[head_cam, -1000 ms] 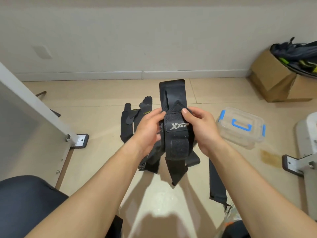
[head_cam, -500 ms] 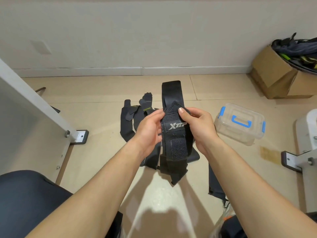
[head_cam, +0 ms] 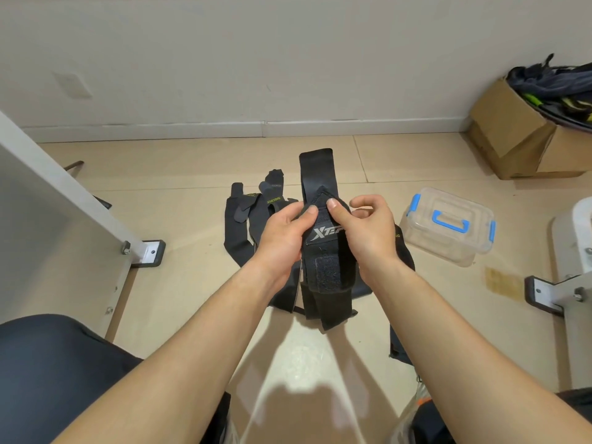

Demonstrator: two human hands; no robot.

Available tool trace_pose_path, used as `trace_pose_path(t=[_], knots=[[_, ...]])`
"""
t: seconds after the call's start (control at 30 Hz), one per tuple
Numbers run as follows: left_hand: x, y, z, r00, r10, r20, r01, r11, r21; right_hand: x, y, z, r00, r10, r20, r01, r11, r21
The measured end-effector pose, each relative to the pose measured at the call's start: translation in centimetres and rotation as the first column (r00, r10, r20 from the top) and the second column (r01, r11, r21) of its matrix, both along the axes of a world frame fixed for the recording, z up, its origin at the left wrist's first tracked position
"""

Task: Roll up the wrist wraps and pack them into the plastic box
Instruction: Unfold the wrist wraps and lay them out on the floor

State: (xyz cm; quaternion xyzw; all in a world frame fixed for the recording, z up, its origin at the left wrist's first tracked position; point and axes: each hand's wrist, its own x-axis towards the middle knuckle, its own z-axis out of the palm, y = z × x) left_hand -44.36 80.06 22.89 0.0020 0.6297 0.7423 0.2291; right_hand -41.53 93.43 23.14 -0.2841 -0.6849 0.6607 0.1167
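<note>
Pinching between both hands (head_cam: 326, 238), a black wrist wrap (head_cam: 328, 251).

Bare tiled room (head_cam: 192, 161), storage-like: cardboard box (head_cam: 512, 133) of gear.

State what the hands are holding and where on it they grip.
Both hands, left hand and right hand, pinch one black wrist wrap by its side edges near the logo patch.
</note>
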Motion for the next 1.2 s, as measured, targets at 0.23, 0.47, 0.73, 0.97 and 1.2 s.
trace_pose_path(t=[0.23, 0.47, 0.73, 0.97, 1.2], knots=[[0.0, -0.2, -0.9, 0.990, 0.060, -0.127, -0.074, 0.992, -0.106, 0.4, 0.4, 0.9, 0.960, 0.263, -0.095, -0.239, 0.948, 0.210], [0.7, -0.1, -2.0, 0.987, -0.054, -0.151, 0.038, 0.994, -0.105, -1.6, 1.1, 3.1, 0.956, 0.226, -0.186, -0.264, 0.941, -0.212], [1.4, 1.8, -3.0, 0.982, -0.172, -0.078, 0.164, 0.982, -0.097, -1.5, 3.7, 2.5, 0.983, 0.144, -0.114, -0.171, 0.948, -0.268], [2.2, 5.1, -5.3, 0.903, -0.430, -0.001, 0.423, 0.889, -0.176, -0.9, 8.4, 3.4, 0.976, -0.115, -0.187, 0.047, 0.941, -0.335], [4.0, 5.9, -12.5, 0.802, -0.546, 0.243, 0.598, 0.741, -0.305, -3.1, 14.0, 4.5, 0.925, -0.302, -0.232, 0.196, 0.900, -0.390]])
